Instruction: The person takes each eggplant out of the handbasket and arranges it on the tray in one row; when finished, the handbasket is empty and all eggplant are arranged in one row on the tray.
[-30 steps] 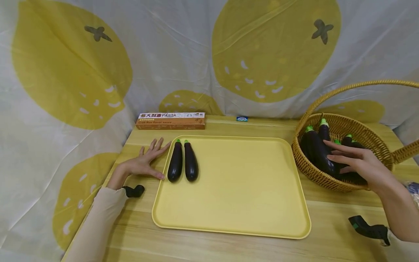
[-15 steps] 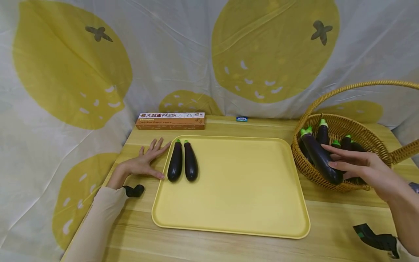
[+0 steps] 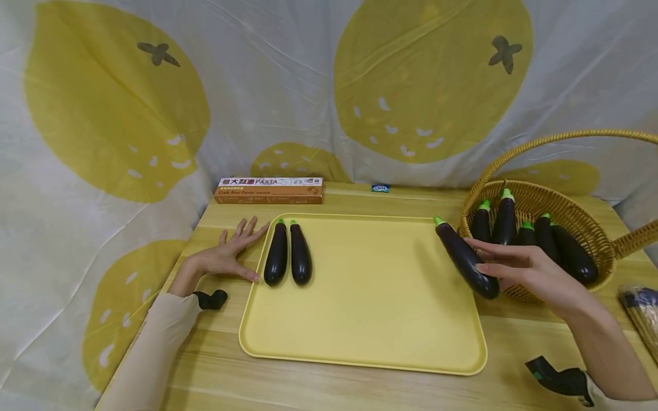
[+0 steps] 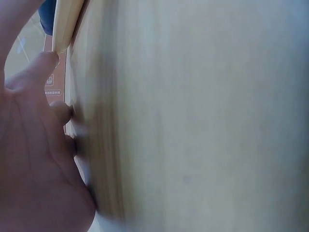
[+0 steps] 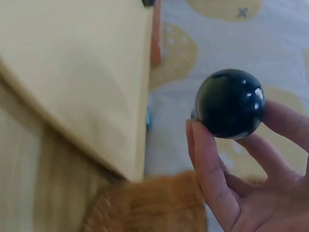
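My right hand [image 3: 529, 274] pinches a dark purple eggplant [image 3: 466, 261] between thumb and fingers, over the right rim of the yellow tray [image 3: 380, 291]. In the right wrist view the held eggplant [image 5: 231, 104] shows its round, glossy bottom end. Two more eggplants, one far left [image 3: 276, 254] and one beside it [image 3: 300, 254], lie side by side at the tray's left end, green tips away from me. My left hand [image 3: 226, 254] rests with spread fingers at the tray's left edge, thumb and a fingertip at the rim. The left wrist view shows its palm [image 4: 38, 145] near the wooden table.
A wicker basket [image 3: 601, 228] with a tall handle stands right of the tray, holding several eggplants. A pasta box [image 3: 268, 191] and a small blue packet [image 3: 380, 188] lie behind the tray. At the far right is a bundle in clear wrapping [image 3: 642, 311]. A lemon-print curtain hangs behind.
My right hand has lifted an eggplant out of the basket and carried it left to the tray's right rim. The left hand has stayed in place.
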Available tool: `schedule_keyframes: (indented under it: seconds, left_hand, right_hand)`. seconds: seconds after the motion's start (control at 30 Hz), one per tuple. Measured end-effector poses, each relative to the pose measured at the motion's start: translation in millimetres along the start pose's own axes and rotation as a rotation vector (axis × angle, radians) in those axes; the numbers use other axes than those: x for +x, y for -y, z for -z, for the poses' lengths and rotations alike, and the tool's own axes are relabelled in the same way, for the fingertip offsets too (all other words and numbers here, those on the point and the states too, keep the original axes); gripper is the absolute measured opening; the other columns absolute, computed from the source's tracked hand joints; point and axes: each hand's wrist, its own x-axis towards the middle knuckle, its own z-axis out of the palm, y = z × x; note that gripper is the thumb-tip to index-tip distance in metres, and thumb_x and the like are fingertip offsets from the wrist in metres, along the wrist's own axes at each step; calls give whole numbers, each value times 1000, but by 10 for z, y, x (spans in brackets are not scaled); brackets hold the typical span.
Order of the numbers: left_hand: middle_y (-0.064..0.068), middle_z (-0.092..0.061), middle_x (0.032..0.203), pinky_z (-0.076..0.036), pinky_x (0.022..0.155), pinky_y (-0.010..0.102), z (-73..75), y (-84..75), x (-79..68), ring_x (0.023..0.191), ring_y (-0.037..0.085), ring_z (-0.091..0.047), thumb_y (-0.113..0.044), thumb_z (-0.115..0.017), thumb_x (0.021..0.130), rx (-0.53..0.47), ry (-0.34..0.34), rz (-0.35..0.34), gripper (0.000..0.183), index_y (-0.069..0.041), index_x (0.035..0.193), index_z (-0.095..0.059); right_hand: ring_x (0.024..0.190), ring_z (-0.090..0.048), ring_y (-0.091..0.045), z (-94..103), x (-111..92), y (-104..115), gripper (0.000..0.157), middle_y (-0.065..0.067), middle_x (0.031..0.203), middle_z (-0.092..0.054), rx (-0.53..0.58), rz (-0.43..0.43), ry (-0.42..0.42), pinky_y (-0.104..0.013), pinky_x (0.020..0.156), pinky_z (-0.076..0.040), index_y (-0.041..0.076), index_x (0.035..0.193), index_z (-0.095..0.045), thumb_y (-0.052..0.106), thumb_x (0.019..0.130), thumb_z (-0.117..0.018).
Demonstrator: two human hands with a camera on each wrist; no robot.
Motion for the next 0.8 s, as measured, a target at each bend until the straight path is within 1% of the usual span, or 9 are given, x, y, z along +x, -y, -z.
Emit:
schedule_keyframes:
  seconds: [0.07,0.13,0.2,0.33,0.4,0.47,0.6,0.7,0.8]
  left_hand:
    - [23,23,170,21,112,78,1,-4,6,154,48,29,-42,-87,81,0,1,-5,122,-18,169,-5]
    - [24,22,170,21,112,79,2,-8,13,154,48,29,-42,-87,81,-2,2,-11,122,-18,169,-6]
    - [24,23,170,22,112,79,3,-9,16,154,48,30,-41,-87,82,-6,3,-14,122,-16,168,-5]
    - [23,23,170,22,112,78,1,-5,19,154,48,30,-41,-87,82,-13,4,-17,121,-17,168,-6]
    - [23,23,170,22,112,78,-2,0,18,154,48,30,-41,-87,82,-12,5,-16,121,-17,169,-5]
    - [22,24,170,23,112,78,-6,3,15,153,48,31,-41,-87,83,-12,8,-14,121,-18,169,-5]
    - [22,26,169,24,111,78,-12,3,6,153,47,32,-40,-86,83,-19,15,-12,120,-16,168,-4]
    - [23,26,169,24,111,78,-12,1,3,153,48,33,-40,-86,83,-24,14,-12,121,-15,168,-4]
    - [23,26,169,23,111,78,-10,3,2,153,48,32,-41,-86,83,-19,10,-10,122,-15,168,-4]
  right_hand:
    - [108,-63,6,-142,82,86,56,5,158,-51,22,8,15,-38,73,-60,18,157,-47,31,105,-63]
    - [108,-64,3,-291,172,178,57,-11,156,-53,25,13,24,-36,75,-60,19,157,-48,34,104,-64]
    - [111,-66,-4,-437,265,268,58,-19,151,-55,31,28,42,-34,78,-59,20,157,-47,35,104,-64]
    - [118,-68,-21,-737,489,438,60,-20,144,-61,84,40,85,-36,84,-60,21,157,-48,36,102,-66]
    - [117,-69,-25,-883,612,502,60,-21,142,-62,116,45,103,-37,85,-61,20,157,-48,34,102,-67]
    - [113,-70,-23,-1036,739,561,60,-20,140,-63,151,34,117,-39,84,-61,20,156,-49,33,101,-68]
    - [98,-69,-16,-1339,977,690,58,-18,134,-65,197,1,139,-39,83,-61,21,154,-51,30,100,-70]
    - [88,-66,-15,-1545,1130,800,56,-16,129,-67,223,-18,141,-37,82,-61,21,152,-54,27,99,-71]
    - [84,-64,-16,-1714,1261,893,55,-16,125,-68,243,-27,133,-37,81,-62,21,151,-55,24,99,-71]
